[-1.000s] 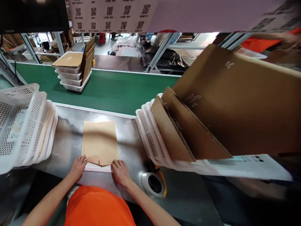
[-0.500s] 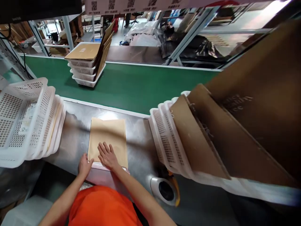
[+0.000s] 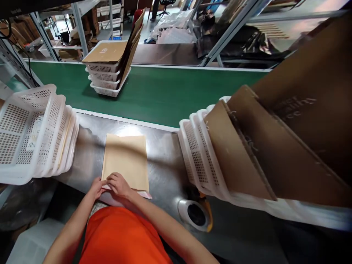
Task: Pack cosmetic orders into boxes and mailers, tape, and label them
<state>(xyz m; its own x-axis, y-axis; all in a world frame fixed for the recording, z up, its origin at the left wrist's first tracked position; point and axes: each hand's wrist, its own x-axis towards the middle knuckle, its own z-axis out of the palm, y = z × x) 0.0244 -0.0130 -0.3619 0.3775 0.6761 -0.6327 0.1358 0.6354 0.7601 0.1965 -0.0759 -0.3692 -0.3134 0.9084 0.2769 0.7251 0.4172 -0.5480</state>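
A brown kraft envelope (image 3: 126,157) lies flat on the metal worktop, its near end towards my body. Along that end runs a pale pinkish flap (image 3: 145,194), partly covered by my hands and forearm. My left hand (image 3: 96,187) is closed at the near left corner of the envelope, thumb and fingers pinching its edge. Right beside it, my right hand (image 3: 118,184) has its fingers curled down on the same corner, close to the left fingertips. Exactly what lies between the fingertips is hidden.
White perforated baskets (image 3: 41,146) stand nested at left. More baskets (image 3: 196,157) with brown cardboard sheets (image 3: 242,154) lean at right. Beyond the metal worktop (image 3: 162,157) runs a green conveyor belt (image 3: 165,88) carrying stacked baskets (image 3: 106,79). A white-and-yellow device (image 3: 194,214) sits at front right.
My right hand has gone from lying flat on the envelope to curling at its near left corner, beside my left hand. The view has shifted slightly.
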